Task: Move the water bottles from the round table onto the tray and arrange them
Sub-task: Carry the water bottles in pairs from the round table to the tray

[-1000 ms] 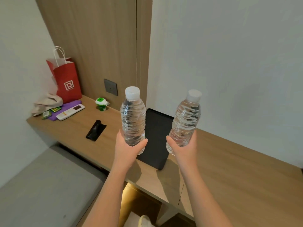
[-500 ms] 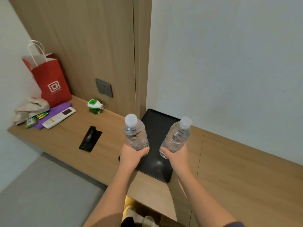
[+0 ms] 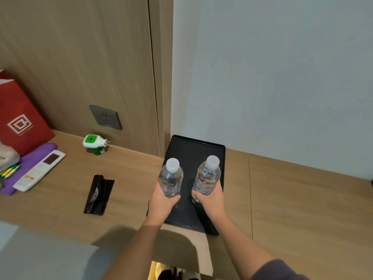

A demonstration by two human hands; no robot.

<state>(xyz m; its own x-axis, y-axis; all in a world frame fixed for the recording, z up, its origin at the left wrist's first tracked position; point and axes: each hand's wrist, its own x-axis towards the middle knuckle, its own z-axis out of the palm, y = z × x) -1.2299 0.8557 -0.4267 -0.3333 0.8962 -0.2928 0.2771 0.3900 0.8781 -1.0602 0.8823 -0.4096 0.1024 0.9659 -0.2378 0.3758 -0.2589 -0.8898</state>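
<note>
A black rectangular tray (image 3: 193, 147) lies on the wooden counter against the wall. My left hand (image 3: 162, 202) grips a clear water bottle with a white cap (image 3: 171, 178) over the tray's left half. My right hand (image 3: 211, 200) grips a second clear bottle (image 3: 206, 176) over the right half. Both bottles are upright, side by side, held by their lower parts. Whether their bases touch the tray is hidden by my hands. The round table is out of view.
Left of the tray on the wooden counter (image 3: 292, 199) lie a folded black bag (image 3: 99, 195), a green and white plug-in device (image 3: 94, 144), a white remote (image 3: 39, 170) on a purple cloth, and a red paper bag (image 3: 19, 120). A wall socket (image 3: 106, 117) sits above.
Both hands have moved the bottles forward and down, from in front of the counter to low over the tray. The camera has come closer to the counter.
</note>
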